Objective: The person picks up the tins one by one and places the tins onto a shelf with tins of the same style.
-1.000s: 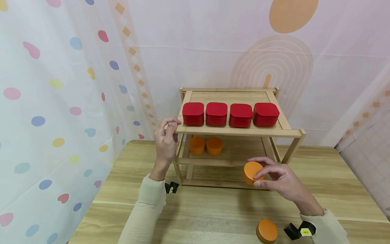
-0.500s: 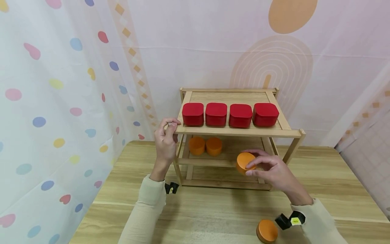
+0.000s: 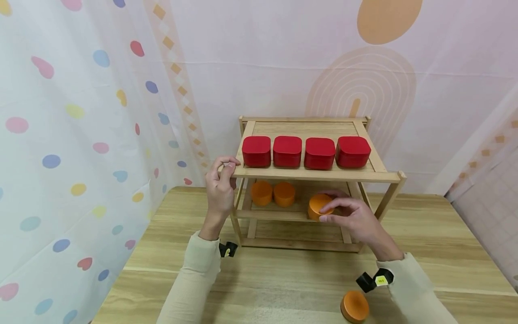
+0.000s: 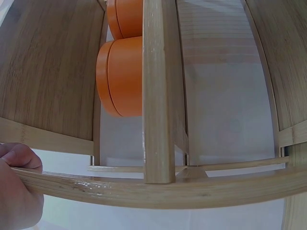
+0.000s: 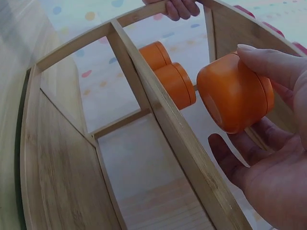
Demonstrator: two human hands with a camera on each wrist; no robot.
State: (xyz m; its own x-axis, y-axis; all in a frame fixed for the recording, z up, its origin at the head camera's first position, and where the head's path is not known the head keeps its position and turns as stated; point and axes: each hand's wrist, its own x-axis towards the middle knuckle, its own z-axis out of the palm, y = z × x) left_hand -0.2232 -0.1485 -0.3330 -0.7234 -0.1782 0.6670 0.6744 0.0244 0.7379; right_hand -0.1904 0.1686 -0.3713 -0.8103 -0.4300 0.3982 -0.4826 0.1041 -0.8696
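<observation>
My right hand (image 3: 358, 220) pinches a round orange tin (image 3: 319, 207) between thumb and fingers, at the front rail of the middle shelf. In the right wrist view the tin (image 5: 231, 96) is tilted, its lid seam toward the palm, with the thumb on its upper side. Two more orange tins (image 3: 284, 194) stand side by side on the left of the middle shelf (image 3: 311, 191). My left hand (image 3: 220, 191) grips the left front corner of the wooden rack (image 3: 323, 175). In the left wrist view its curled fingers (image 4: 21, 155) show at the rack's side rail.
Four-cornered red tins (image 3: 288, 152), several in a row, stand on the rack's top shelf. Another orange tin (image 3: 354, 307) lies on the wooden table (image 3: 275, 288) near the front, close to the right sleeve. A patterned curtain (image 3: 263, 67) hangs behind the rack.
My right hand has moved forward and left with the orange tin, from in front of the rack to the middle shelf's front rail. The left hand stays at the corner.
</observation>
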